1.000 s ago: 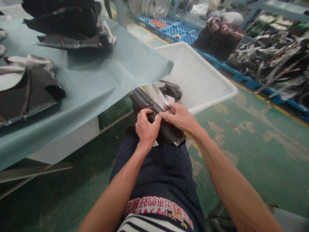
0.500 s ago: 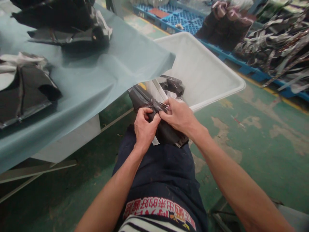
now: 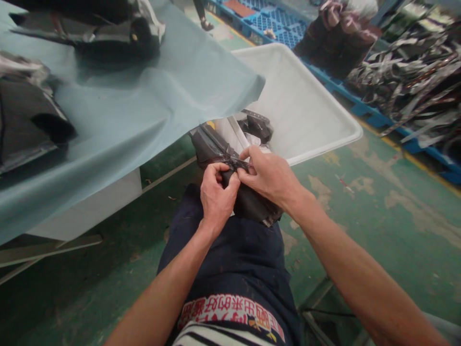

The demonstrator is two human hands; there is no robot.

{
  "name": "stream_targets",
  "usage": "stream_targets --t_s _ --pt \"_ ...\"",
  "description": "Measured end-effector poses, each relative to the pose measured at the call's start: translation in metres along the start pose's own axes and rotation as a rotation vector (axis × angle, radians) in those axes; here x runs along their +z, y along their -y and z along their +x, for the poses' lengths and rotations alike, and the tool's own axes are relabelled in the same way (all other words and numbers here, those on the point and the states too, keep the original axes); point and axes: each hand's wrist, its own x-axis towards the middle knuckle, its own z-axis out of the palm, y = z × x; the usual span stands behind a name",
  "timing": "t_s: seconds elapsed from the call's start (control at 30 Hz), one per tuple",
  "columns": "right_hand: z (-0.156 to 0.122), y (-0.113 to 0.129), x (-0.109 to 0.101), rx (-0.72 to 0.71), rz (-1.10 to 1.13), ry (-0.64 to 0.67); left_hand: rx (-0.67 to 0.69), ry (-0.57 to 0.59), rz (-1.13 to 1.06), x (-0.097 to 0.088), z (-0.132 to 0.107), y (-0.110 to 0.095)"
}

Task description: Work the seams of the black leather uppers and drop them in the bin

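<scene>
A dark bundle of flat black pieces [image 3: 257, 199] rests across my lap, gathered at its middle by a thin dark cord [image 3: 230, 158]. My left hand [image 3: 219, 190] is closed on the near-left side of the knot, thumb and forefinger pinching the cord. Opposite it, my right hand [image 3: 268, 175] pinches the strands that stretch from the knot, its thumb close to my left thumb. The fingertips partly cover the knot, so its exact shape is hard to make out.
A table with a blue-grey cover [image 3: 118, 105] stands at the left, bearing black bundles [image 3: 32, 120]. Beyond my hands is a white bin [image 3: 317, 115] with black pieces inside. Blue pallets [image 3: 281, 21] hold brown bundles and a heap of strips [image 3: 406, 81]. Another person's foot [image 3: 206, 24] shows at the back.
My right hand draws the strands slightly outward from the knot; my left hand keeps its pinch. The view has shifted a little, and a person's foot now shows behind the table.
</scene>
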Motion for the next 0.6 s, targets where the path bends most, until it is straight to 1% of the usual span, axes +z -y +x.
stream_targets --t_s 0.1,0.17,0.23,0.3,0.33,0.4,0.47,0.6 --pt "0.006 -0.002 0.009 0.157 0.169 0.015 0.013 0.0 0.018 0.0 -0.001 0.002" --pt "0.006 -0.004 0.015 0.241 0.22 0.002 0.022 0.0 0.022 0.0 -0.001 0.003" --pt "0.002 -0.006 0.02 0.231 0.201 -0.054 0.02 0.001 0.018 0.0 -0.001 0.003" --pt "-0.005 -0.007 0.023 0.147 0.186 -0.114 0.015 0.007 0.012 -0.001 -0.002 0.003" --pt "-0.008 -0.007 0.022 0.101 0.192 -0.131 0.012 0.011 0.01 -0.001 -0.002 0.003" --pt "-0.011 -0.009 0.02 0.045 0.213 -0.123 0.01 0.017 0.007 -0.001 -0.002 0.003" --pt "-0.009 -0.01 0.017 0.053 0.217 -0.085 0.01 0.018 0.005 0.0 -0.002 0.003" --pt "0.002 -0.01 0.018 0.169 0.251 -0.026 0.013 0.006 0.01 0.0 -0.002 0.004"
